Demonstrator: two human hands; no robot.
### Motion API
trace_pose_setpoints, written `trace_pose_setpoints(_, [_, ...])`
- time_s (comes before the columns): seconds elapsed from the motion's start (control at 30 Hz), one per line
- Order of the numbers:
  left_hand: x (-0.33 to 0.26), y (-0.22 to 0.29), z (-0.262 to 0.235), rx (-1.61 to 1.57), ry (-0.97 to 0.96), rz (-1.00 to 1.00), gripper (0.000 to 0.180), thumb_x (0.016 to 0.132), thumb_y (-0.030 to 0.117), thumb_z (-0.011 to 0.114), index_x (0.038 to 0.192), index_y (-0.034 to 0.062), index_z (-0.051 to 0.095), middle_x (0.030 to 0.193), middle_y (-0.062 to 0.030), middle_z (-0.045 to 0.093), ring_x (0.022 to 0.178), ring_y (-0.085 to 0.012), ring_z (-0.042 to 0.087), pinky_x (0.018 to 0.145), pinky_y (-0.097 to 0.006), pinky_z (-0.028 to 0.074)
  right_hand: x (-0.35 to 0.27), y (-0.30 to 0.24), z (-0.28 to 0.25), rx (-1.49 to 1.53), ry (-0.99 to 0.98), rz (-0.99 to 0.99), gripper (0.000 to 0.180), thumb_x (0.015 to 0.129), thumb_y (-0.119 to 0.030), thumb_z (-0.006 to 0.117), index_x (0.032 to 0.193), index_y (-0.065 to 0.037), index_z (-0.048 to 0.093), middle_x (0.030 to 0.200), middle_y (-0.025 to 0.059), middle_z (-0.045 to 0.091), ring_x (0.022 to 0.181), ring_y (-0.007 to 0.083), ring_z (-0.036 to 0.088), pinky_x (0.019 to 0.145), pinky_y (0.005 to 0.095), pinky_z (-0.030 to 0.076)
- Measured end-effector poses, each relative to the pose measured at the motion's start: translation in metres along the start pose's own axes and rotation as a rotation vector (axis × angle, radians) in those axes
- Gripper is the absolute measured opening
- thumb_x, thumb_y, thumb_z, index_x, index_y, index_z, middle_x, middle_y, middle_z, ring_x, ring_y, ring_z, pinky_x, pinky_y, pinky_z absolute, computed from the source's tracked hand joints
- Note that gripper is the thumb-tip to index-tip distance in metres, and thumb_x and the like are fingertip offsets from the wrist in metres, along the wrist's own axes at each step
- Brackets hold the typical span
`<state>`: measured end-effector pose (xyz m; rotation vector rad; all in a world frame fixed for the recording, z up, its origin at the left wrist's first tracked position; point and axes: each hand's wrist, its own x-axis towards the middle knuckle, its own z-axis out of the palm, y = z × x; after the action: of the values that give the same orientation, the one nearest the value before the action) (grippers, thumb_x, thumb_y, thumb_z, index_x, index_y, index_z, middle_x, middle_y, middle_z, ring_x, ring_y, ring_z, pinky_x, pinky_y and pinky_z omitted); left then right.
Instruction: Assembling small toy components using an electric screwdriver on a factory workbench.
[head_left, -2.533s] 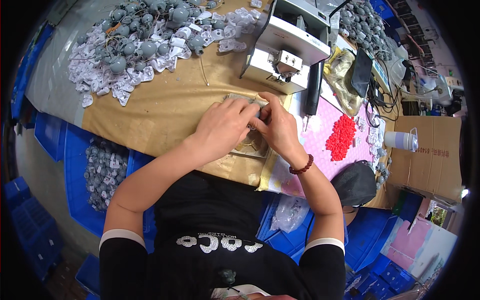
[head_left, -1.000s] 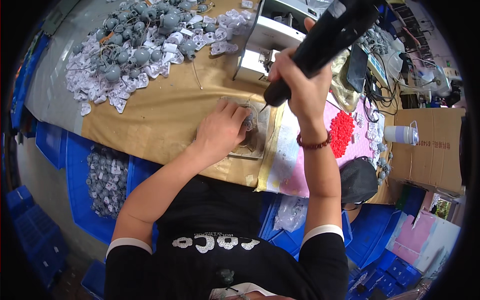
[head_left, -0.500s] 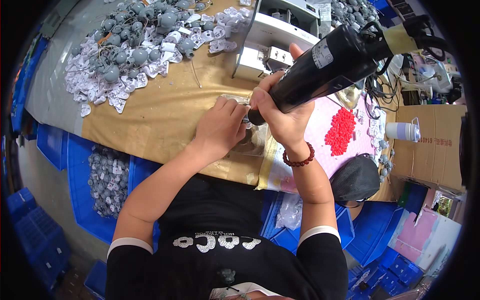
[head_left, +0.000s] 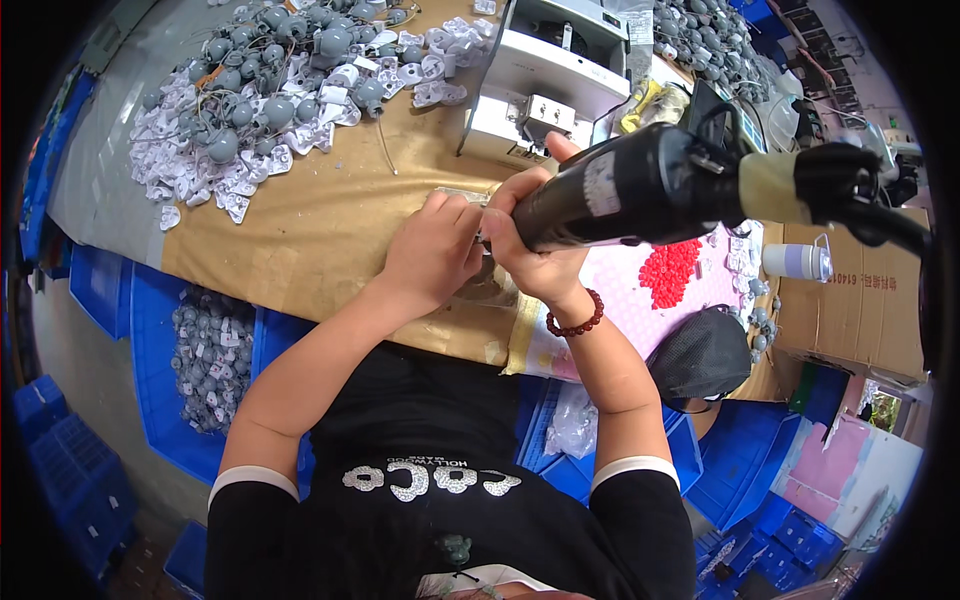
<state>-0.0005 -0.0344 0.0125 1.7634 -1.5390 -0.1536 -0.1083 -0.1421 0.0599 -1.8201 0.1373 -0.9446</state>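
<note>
My right hand [head_left: 540, 245] grips a black electric screwdriver [head_left: 610, 190], its fingers wrapped round the front end. The tool tilts, its cable end reaching out to the right. Close against it, my left hand [head_left: 435, 245] has curled fingers pressed together over a small clear plate [head_left: 490, 285] on the bench. What the left fingers hold is hidden, as is the screwdriver's tip. Just beyond both hands stands a white machine [head_left: 560, 65] with an open dark bay.
A heap of grey round fittings [head_left: 235, 110] and white brackets [head_left: 185, 165] covers the far left. Red caps [head_left: 668, 275] lie on a pink sheet to the right, by a black mesh cap [head_left: 705, 355] and a white bottle [head_left: 795, 262]. Blue bins [head_left: 160, 380] stand below the bench edge.
The screwdriver has swung down at its cable end and lies nearer to level. My right hand has shifted slightly left with it; the left hand has hardly moved.
</note>
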Motion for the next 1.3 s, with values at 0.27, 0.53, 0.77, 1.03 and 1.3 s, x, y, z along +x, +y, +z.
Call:
trace_pose_setpoints(0.27, [0.001, 0.000, -0.001, -0.019, -0.014, -0.009, 0.027, 0.074, 0.008, 0.070, 0.097, 0.0070, 0.056, 0.094, -0.0089, 0.057, 0.095, -0.0322, 0.057, 0.076, -0.043, 0.051, 0.000, -0.003, 0.000, 0.095, 0.058, 0.127, 0.052, 0.081, 0.002, 0.071, 0.124, 0.003, 0.041, 0.080, 0.0039, 0.063, 0.072, 0.0116, 0.061, 0.069, 0.0256, 0.050])
trace_pose_setpoints(0.53, [-0.006, 0.002, -0.008, -0.019, -0.080, -0.139, 0.040, 0.080, 0.011, 0.073, 0.117, 0.0039, 0.059, 0.118, -0.0131, 0.058, 0.116, -0.0344, 0.052, 0.097, -0.042, 0.045, 0.014, 0.008, -0.034, 0.309, 0.469, 0.349, 0.057, 0.088, 0.002, 0.067, 0.138, 0.000, 0.041, 0.084, 0.0060, 0.064, 0.067, 0.0147, 0.063, 0.063, 0.0293, 0.052])
trace_pose_setpoints(0.77, [-0.008, 0.003, -0.003, -0.094, -0.046, -0.129, 0.036, 0.081, 0.008, 0.073, 0.115, 0.0048, 0.062, 0.121, -0.0107, 0.063, 0.123, -0.0321, 0.052, 0.101, -0.042, 0.045, -0.017, 0.082, -0.128, 0.001, 0.617, 0.590, 0.032, 0.093, -0.010, 0.067, 0.120, 0.003, 0.056, 0.090, 0.0068, 0.064, 0.077, 0.0150, 0.063, 0.068, 0.0278, 0.051])
trace_pose_setpoints(1.03, [-0.022, 0.002, 0.002, -0.079, 0.061, -0.055, 0.033, 0.080, 0.007, 0.075, 0.111, 0.0064, 0.065, 0.115, -0.0108, 0.068, 0.117, -0.0328, 0.059, 0.094, -0.043, 0.050, -0.028, 0.022, -0.046, -0.250, -0.061, 0.505, 0.021, 0.088, -0.014, 0.075, 0.104, -0.001, 0.071, 0.089, 0.0057, 0.067, 0.076, 0.0133, 0.062, 0.068, 0.0249, 0.050])
trace_pose_setpoints(1.3, [-0.019, 0.002, 0.002, -0.098, 0.068, -0.008, 0.032, 0.080, 0.007, 0.072, 0.111, 0.0092, 0.061, 0.109, -0.0112, 0.065, 0.113, -0.0309, 0.060, 0.091, -0.044, 0.050, -0.023, 0.037, -0.015, -0.029, 0.106, 0.416, 0.019, 0.094, -0.016, 0.072, 0.093, 0.003, 0.073, 0.083, 0.0006, 0.060, 0.071, 0.0060, 0.054, 0.063, 0.0229, 0.043])
